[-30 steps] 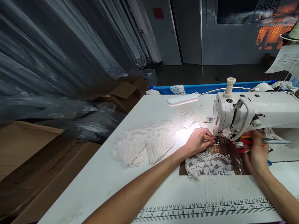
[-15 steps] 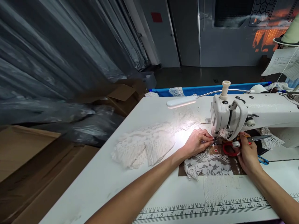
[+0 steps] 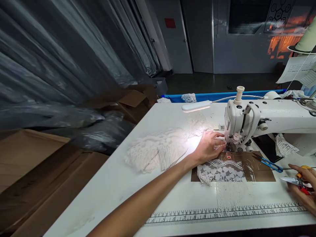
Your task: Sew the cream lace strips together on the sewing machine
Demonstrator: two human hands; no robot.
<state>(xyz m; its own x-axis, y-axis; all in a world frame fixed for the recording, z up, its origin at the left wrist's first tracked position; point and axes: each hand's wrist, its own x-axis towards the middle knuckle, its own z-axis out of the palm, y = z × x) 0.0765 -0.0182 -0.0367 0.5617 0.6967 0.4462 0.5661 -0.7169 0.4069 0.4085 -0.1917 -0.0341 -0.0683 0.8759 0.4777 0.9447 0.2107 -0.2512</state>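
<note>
While the right hand [image 3: 300, 197] grips scissors [image 3: 294, 180] — for the left hand [image 3: 209, 145], I cannot tell — the ruler [image 3: 225, 215] shows "10" and "12".

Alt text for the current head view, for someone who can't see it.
A person's left hand is beside the needle area of a white sewing machine, while the right hand holds scissors near the right edge. White lace and blue-handled snips lie below the machine; a lace pile sits to the left.
</note>
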